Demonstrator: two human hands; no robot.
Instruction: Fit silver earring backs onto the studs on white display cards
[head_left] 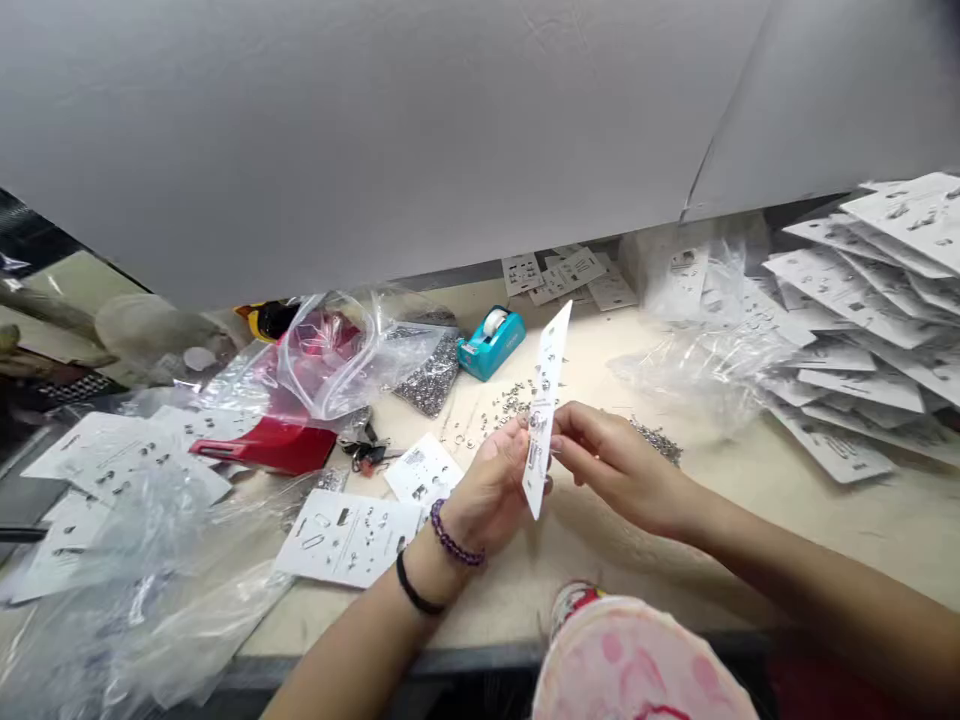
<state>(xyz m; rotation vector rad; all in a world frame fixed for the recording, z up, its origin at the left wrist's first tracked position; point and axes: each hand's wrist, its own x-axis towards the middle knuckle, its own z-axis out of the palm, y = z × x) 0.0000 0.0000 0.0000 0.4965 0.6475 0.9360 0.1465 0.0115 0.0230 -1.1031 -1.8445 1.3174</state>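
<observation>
Bearing metallic pieces (538, 420), thin white card (552, 360), left hand (491, 485) clamped on it, right hand (622, 468) alongside, grip unclear

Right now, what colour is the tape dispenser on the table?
The tape dispenser is teal, as the head view shows.

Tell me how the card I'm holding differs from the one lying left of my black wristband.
The held card is raised and steeply tilted; the lying card rests nearly flat. Your left hand holds the held card, with your right hand against it; neither hand holds the lying card. Both are white with small dark details.
</observation>
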